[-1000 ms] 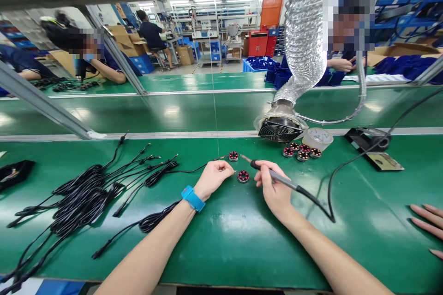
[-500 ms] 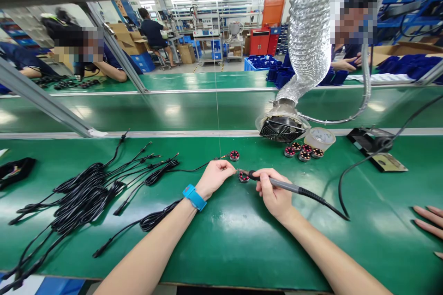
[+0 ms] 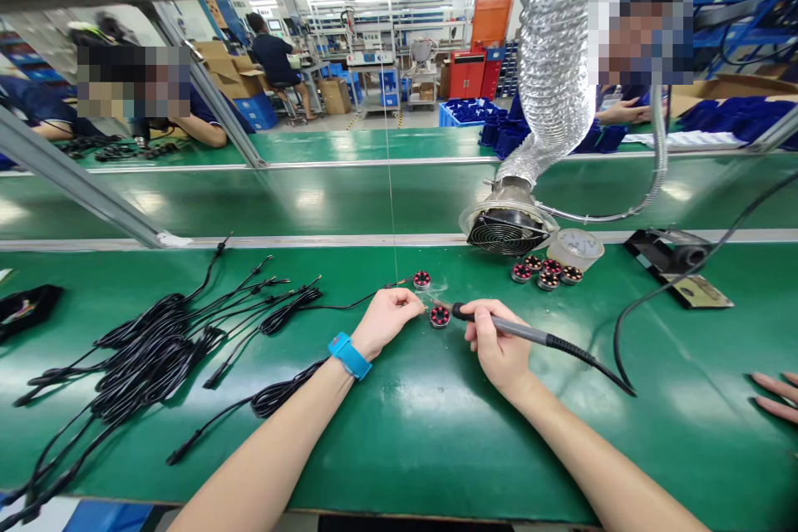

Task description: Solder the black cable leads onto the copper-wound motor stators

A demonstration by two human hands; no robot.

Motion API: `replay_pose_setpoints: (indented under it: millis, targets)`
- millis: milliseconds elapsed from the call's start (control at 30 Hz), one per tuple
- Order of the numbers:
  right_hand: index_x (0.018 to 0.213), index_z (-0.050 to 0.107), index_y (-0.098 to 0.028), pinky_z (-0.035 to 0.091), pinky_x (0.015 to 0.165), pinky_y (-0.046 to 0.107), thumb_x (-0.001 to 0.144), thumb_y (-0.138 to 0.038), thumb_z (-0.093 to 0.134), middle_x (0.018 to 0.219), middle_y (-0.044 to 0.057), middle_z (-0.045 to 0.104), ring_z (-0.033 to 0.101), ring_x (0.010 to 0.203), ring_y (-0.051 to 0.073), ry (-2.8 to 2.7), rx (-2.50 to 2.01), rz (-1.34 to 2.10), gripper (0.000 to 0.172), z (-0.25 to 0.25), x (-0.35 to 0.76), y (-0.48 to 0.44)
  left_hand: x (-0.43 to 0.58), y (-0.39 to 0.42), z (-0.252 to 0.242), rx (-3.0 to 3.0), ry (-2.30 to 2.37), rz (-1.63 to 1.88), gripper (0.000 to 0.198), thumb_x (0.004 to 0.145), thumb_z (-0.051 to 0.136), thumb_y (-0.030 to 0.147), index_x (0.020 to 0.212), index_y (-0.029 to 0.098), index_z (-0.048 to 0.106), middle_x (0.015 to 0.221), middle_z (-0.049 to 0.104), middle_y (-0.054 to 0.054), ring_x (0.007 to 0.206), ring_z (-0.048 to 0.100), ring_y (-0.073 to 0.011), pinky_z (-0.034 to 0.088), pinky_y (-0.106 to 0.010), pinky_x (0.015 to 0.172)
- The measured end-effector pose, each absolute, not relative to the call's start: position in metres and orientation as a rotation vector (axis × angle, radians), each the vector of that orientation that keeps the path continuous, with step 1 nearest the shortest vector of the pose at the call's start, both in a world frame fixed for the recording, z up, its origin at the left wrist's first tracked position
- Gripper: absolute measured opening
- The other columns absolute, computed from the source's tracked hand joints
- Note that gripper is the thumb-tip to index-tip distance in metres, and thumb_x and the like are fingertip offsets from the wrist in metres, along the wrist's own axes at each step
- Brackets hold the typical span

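Note:
My left hand [image 3: 391, 320] is closed in a pinch on the bare end of a black cable [image 3: 274, 397], whose coil lies beside my forearm. Just right of those fingertips, a round red-and-black part [image 3: 440, 317] like a small motor stator lies on the bench. My right hand [image 3: 499, 353] is wrapped round the grey handle of a soldering iron [image 3: 520, 331]. Its tip points left, just above the round part and apart from it. A second such part [image 3: 421, 279] sits behind my left fingers, at the end of another black cable.
Several black cables [image 3: 150, 357] spread over the left of the green bench [image 3: 399, 449]. A fume extractor [image 3: 508, 229] hangs at the back, near several round parts [image 3: 549, 270] and a tape roll [image 3: 577, 249]. The iron stand [image 3: 677, 258] is right. Another person's fingers [image 3: 776, 395] show at right.
The soldering iron has drawn slightly up and right, off the round part, which shows more fully. My left hand has stayed in place. The other person's fingers at right have moved partly out of view.

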State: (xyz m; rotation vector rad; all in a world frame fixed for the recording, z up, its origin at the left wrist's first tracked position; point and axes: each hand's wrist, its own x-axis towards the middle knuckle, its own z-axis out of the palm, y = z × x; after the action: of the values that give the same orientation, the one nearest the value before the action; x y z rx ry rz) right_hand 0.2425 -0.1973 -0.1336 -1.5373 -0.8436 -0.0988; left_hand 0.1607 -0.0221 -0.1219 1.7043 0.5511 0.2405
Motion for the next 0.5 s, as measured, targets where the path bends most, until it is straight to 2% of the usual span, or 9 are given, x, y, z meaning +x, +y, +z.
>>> replay_pose_setpoints:
  millis: [333, 500]
  targets:
    - [0.089, 0.064, -0.018, 0.041, 0.043, 0.017, 0.098, -0.029, 0.044, 0.057, -0.004, 0.057, 0.052, 0.042, 0.007, -0.873, -1.55, -0.085, 0.024, -0.1338, 0.2414, -0.1955, 0.1605, -0.0233, -0.118, 1.685, 0.547, 0.232, 0.02, 0.065, 0.063, 0.033, 0.061, 0.014, 0.062, 0.066, 0.061, -0.001, 0.066, 0.05, -0.012, 0.039, -0.024, 0.069]
    - [0.102, 0.063, -0.019, 0.048, 0.056, 0.019, 0.098, -0.026, 0.046, 0.07, -0.002, 0.061, 0.057, 0.053, 0.007, -0.933, -1.58, -0.066, 0.019, -0.1345, 0.2434, -0.1898, 0.1608, -0.0241, -0.1173, 1.702, 0.541, 0.223, 0.02, 0.065, 0.063, 0.034, 0.062, 0.014, 0.063, 0.066, 0.061, -0.001, 0.066, 0.051, -0.0127, 0.04, -0.024, 0.069]
